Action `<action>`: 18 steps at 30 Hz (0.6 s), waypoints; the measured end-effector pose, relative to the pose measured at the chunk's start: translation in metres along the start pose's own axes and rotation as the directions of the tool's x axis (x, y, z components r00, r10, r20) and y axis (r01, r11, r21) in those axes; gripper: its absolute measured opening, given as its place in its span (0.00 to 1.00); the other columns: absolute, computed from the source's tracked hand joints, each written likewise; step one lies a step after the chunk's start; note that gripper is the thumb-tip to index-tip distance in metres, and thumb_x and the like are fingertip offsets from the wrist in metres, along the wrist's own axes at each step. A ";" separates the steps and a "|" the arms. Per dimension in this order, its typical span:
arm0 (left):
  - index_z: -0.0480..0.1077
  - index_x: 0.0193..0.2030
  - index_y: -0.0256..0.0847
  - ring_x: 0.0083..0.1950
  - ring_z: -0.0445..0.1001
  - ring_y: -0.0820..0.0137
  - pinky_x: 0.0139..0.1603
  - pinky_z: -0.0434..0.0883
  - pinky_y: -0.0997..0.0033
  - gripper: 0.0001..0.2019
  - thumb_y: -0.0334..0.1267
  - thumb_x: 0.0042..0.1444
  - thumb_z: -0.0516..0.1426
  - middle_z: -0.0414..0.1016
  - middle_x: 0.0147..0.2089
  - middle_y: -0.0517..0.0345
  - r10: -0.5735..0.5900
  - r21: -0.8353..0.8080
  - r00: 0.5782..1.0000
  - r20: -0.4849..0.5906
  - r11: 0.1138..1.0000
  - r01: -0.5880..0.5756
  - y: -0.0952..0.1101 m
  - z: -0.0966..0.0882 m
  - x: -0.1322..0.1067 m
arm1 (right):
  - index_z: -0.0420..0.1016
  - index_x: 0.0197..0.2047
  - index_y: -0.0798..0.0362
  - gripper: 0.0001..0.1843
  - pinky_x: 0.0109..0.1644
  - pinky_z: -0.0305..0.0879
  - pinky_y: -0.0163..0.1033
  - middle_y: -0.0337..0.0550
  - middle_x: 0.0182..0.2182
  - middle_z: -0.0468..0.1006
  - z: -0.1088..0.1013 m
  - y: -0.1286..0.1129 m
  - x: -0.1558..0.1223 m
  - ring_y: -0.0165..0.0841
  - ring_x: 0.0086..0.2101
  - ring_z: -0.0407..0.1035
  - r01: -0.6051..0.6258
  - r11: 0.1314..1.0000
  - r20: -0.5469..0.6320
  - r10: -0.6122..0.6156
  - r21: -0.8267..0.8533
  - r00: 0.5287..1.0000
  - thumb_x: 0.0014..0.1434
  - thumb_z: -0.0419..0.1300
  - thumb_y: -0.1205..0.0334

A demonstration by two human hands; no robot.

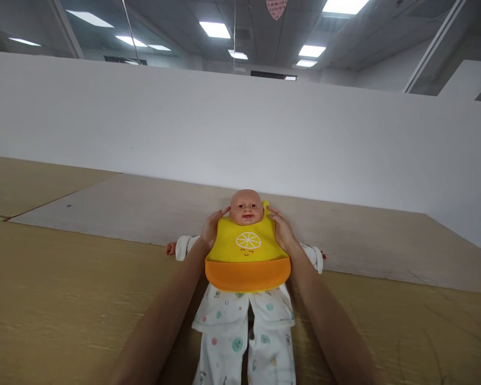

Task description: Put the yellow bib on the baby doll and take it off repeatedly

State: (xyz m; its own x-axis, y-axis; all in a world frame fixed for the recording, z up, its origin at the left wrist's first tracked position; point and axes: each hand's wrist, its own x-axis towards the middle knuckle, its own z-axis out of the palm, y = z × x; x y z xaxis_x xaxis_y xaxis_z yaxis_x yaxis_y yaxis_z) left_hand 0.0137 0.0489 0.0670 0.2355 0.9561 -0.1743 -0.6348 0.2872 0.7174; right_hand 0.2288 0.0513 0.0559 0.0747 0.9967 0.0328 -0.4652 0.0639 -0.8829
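A baby doll (246, 202) in white patterned clothes (220, 337) lies on its back with its arms out to the sides. Over its chest is a yellow bib (224, 240) with a lemon-slice print and an orange pocket (247, 274) along its lower edge. My left hand (213, 227) grips the bib's upper left edge beside the doll's neck. On the other side, my right hand (281, 227) holds the upper right edge, where a yellow neck strap (265, 206) sticks up by the fingers. Part of each hand's grip is hidden behind the bib.
The doll rests on a wooden-looking surface (84, 299) with a greyish strip (364, 240) across it beyond the doll's body. Behind stands a low white wall (240, 133) topped by glass panels, with a pink paper note (276, 8) high up.
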 end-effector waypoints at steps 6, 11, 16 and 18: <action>0.66 0.59 0.35 0.41 0.79 0.57 0.43 0.72 0.60 0.26 0.40 0.52 0.56 0.81 0.43 0.49 0.029 -0.002 1.000 -0.004 1.000 -0.029 -0.001 -0.005 0.000 | 0.73 0.41 0.48 0.21 0.45 0.66 0.36 0.36 0.39 0.78 0.004 -0.011 -0.006 0.31 0.39 0.70 0.004 0.999 0.009 -0.005 0.045 1.000 0.38 0.63 0.61; 0.67 0.58 0.36 0.42 0.79 0.56 0.44 0.73 0.59 0.26 0.39 0.51 0.57 0.81 0.43 0.49 0.023 -0.014 0.997 0.071 1.000 -0.022 -0.003 -0.005 0.002 | 0.67 0.55 0.43 0.32 0.49 0.66 0.38 0.35 0.44 0.78 0.002 -0.016 -0.008 0.32 0.44 0.71 0.011 0.999 0.116 -0.017 0.049 0.993 0.43 0.62 0.59; 0.70 0.55 0.34 0.42 0.79 0.57 0.44 0.74 0.61 0.24 0.36 0.50 0.58 0.81 0.42 0.48 -0.034 0.028 0.989 0.144 0.999 0.030 -0.007 0.003 0.004 | 0.72 0.52 0.46 0.29 0.52 0.65 0.38 0.39 0.49 0.76 -0.005 -0.017 -0.003 0.35 0.50 0.68 0.030 1.000 0.129 -0.029 -0.009 0.991 0.44 0.64 0.57; 0.70 0.55 0.35 0.43 0.79 0.57 0.45 0.74 0.61 0.25 0.34 0.48 0.59 0.81 0.43 0.49 -0.016 0.046 0.983 0.182 0.999 0.007 -0.010 0.005 0.004 | 0.76 0.45 0.47 0.22 0.53 0.65 0.38 0.39 0.50 0.76 -0.007 -0.016 0.002 0.36 0.51 0.67 0.064 0.997 0.109 -0.060 -0.038 0.992 0.43 0.64 0.57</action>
State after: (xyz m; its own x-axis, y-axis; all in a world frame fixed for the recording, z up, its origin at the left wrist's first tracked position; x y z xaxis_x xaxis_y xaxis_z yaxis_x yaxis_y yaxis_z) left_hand 0.0246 0.0502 0.0629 0.3756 0.9249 -0.0597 -0.5984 0.2911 0.7465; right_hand 0.2424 0.0521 0.0664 0.0061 0.9906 0.1364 -0.4257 0.1260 -0.8961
